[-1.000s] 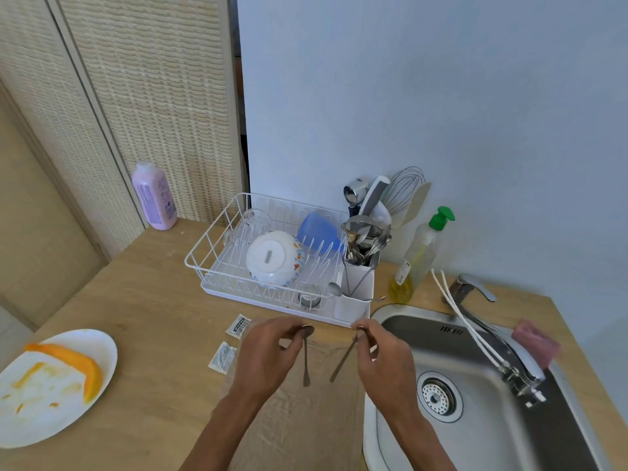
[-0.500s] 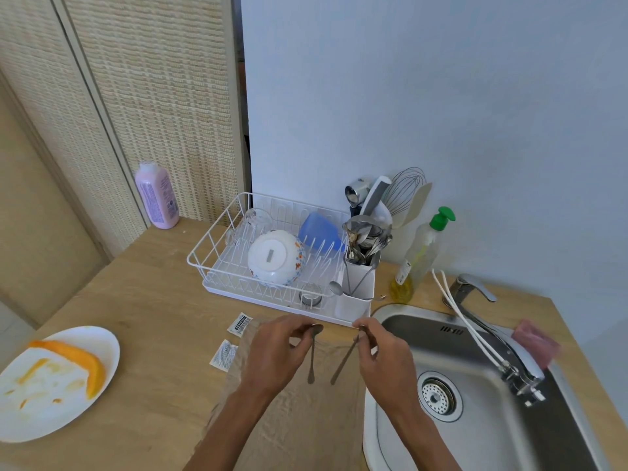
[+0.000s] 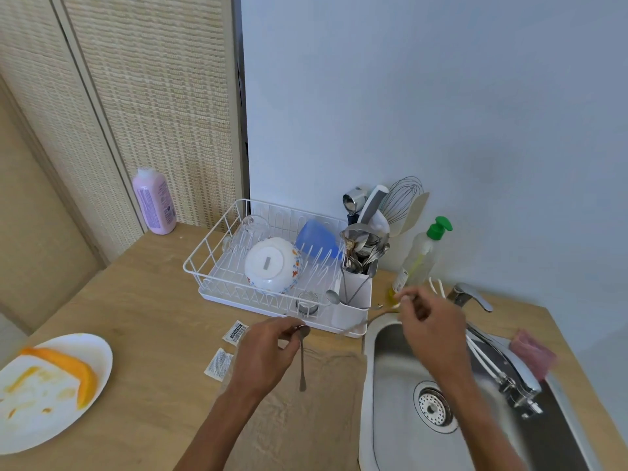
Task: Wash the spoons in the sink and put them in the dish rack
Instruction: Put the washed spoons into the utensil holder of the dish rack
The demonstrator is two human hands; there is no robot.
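Observation:
My left hand [image 3: 263, 355] pinches a metal spoon [image 3: 302, 360] by its bowl, and the handle hangs down over a beige cloth [image 3: 306, 402] on the counter. My right hand [image 3: 430, 329] is over the back left corner of the steel sink [image 3: 394, 368] and grips a second spoon [image 3: 368, 319], blurred, whose handle points left toward the rack. The white wire dish rack [image 3: 210, 263] stands behind my hands. Its white cutlery holder [image 3: 355, 300] is full of cutlery.
In the rack lie an upturned white bowl [image 3: 272, 265], a blue cup [image 3: 317, 237] and glasses. A soap bottle with a green pump [image 3: 419, 254], the tap [image 3: 489, 348] and a pink sponge [image 3: 533, 355] surround the sink. A plate with orange peel [image 3: 51, 385], two sachets [image 3: 221, 362] and a lilac bottle [image 3: 154, 202] are to the left.
My right hand has moved right and up with its spoon, from above the cloth to over the sink's back corner. My left hand has stayed almost in place with its spoon.

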